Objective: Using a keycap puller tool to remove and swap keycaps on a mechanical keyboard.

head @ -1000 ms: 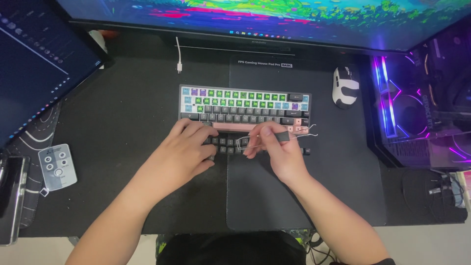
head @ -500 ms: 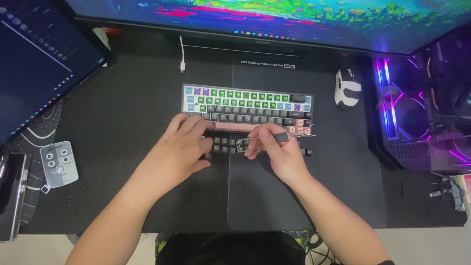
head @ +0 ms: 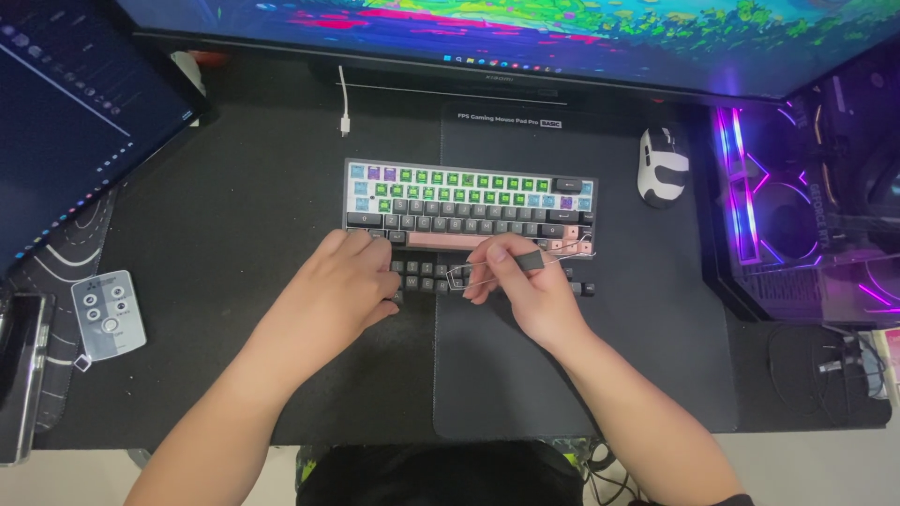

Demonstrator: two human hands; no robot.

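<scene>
Below the keyboard [head: 469, 201] on the dark counter [head: 234, 234], both forearms reach fwd: left hand [head: 342, 286] curled palm-down on loose grey keycaps [head: 427, 275], holding nothing visible, right hand [head: 520, 286] pinching a wire keycap puller [head: 525, 262] w/ thumb & fingers, white mouse [head: 662, 166] off right, monitors behind.

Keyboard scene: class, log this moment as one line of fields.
left hand: rests on loose keycaps | right hand: holds wire keycap puller | keyboard: behind hands | mouse: untouched
</scene>
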